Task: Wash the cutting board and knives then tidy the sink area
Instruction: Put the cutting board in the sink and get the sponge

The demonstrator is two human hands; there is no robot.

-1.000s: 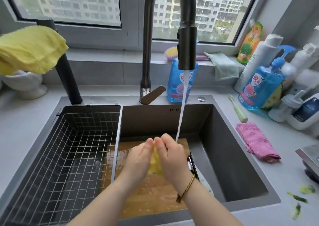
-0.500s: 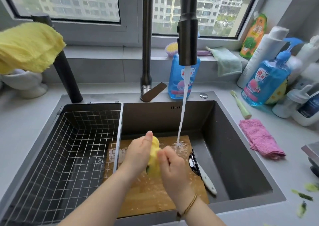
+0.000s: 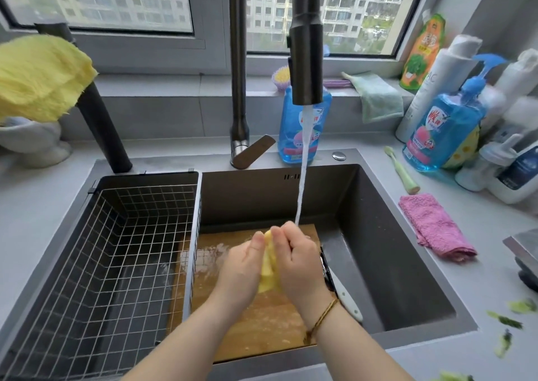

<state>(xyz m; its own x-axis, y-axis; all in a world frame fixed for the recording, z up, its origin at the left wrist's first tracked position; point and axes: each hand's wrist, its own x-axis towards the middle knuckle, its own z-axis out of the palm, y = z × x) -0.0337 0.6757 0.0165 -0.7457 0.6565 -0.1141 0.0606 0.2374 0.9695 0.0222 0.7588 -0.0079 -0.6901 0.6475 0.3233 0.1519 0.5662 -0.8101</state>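
Observation:
A wet wooden cutting board (image 3: 256, 325) lies flat in the dark sink (image 3: 387, 235). A yellow cloth (image 3: 268, 267) is squeezed between my left hand (image 3: 243, 270) and my right hand (image 3: 297, 261), both gripping it above the board. Water runs from the black faucet (image 3: 305, 60) onto my right hand's fingers. A knife with a white handle (image 3: 346, 299) lies along the board's right edge, its blade mostly hidden behind my right wrist.
A wire basket (image 3: 116, 249) fills the sink's left half. On the right counter lie a pink cloth (image 3: 436, 229), a green brush (image 3: 403, 171), blue soap bottles (image 3: 445, 136) and other bottles. Green scraps (image 3: 512, 319) sit at the front right. A yellow towel (image 3: 37, 74) hangs at the left.
My hands rose back up under the stream and closed together on the yellow cloth; half a second ago they were lower and the water fell on the board.

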